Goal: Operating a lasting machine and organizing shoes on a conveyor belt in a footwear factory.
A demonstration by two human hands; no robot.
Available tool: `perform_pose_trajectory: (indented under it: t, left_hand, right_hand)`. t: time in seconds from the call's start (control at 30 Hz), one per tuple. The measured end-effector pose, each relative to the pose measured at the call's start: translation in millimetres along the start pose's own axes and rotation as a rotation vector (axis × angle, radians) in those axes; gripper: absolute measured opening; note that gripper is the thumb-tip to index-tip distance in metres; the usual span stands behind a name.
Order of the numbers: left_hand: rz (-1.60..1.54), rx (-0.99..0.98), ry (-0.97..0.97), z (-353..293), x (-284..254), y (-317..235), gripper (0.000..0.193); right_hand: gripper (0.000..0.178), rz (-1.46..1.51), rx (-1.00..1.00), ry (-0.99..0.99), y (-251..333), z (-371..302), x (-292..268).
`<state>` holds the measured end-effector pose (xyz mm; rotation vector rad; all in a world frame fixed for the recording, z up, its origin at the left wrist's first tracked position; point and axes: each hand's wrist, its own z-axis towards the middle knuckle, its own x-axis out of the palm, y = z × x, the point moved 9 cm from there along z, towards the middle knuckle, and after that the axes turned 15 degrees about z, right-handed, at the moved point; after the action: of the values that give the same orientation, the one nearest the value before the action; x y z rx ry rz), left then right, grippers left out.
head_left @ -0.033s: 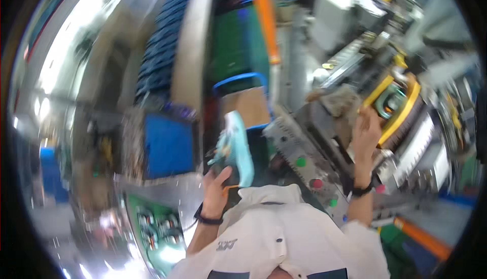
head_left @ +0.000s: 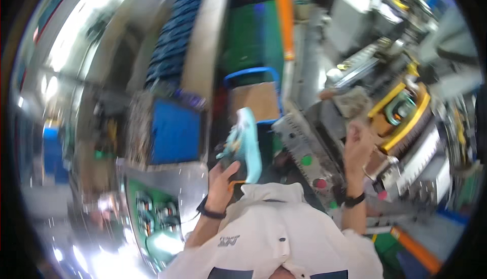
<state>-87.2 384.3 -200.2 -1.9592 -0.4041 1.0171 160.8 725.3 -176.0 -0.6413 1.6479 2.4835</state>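
Note:
My left hand (head_left: 221,185) grips the lower end of a long, curved teal plastic housing (head_left: 252,150) with dark parts along its left side. It stands nearly upright in front of my chest, and an orange loop (head_left: 236,182) shows by the fingers. My right hand (head_left: 358,147) is over the machine on the right, its fingers smeared by motion; whether they hold anything I cannot make out. Just beyond it lies a yellow-edged fixture (head_left: 422,107) with a rounded teal part (head_left: 398,112) inside.
A blue-rimmed bin (head_left: 278,84) holding cardboard lies ahead, beside a green conveyor belt (head_left: 243,41). At left stands a blue-faced box (head_left: 175,131). Lower left, a green tray (head_left: 134,190) carries several teal and black parts. A metal plate (head_left: 297,137) has coloured buttons.
My right hand has drawn back from the yellow-edged fixture, toward me and slightly left. My left hand keeps its hold on the teal housing. The surroundings have shifted rightward in view.

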Motion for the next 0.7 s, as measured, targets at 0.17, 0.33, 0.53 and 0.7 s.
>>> perform_pose_trajectory:
  t: [0.17, 0.33, 0.53, 0.7]
  left_hand:
    - [-0.708, -0.402, 0.060, -53.4, 18.9, 24.1, 0.031]
    - [-0.818, -0.452, -0.167, -98.4, -5.9, 93.8, 0.030]
    - [-0.964, -0.597, -0.571, -150.3, -71.8, 188.1, 0.021]
    - [-1.001, -0.733, -0.837, -174.0, -138.8, 305.1, 0.020]
  right_hand:
    - [0.024, 0.006, -0.214, 0.441, -39.7, -99.0, 142.7]
    - [0.023, -0.074, -0.222, 0.575, -98.7, -121.9, 180.5]
    - [0.027, -0.070, -0.128, 0.558, -99.9, -113.9, 187.3]
    - [0.030, 0.219, -0.254, 0.549, 5.0, -48.2, 240.5]
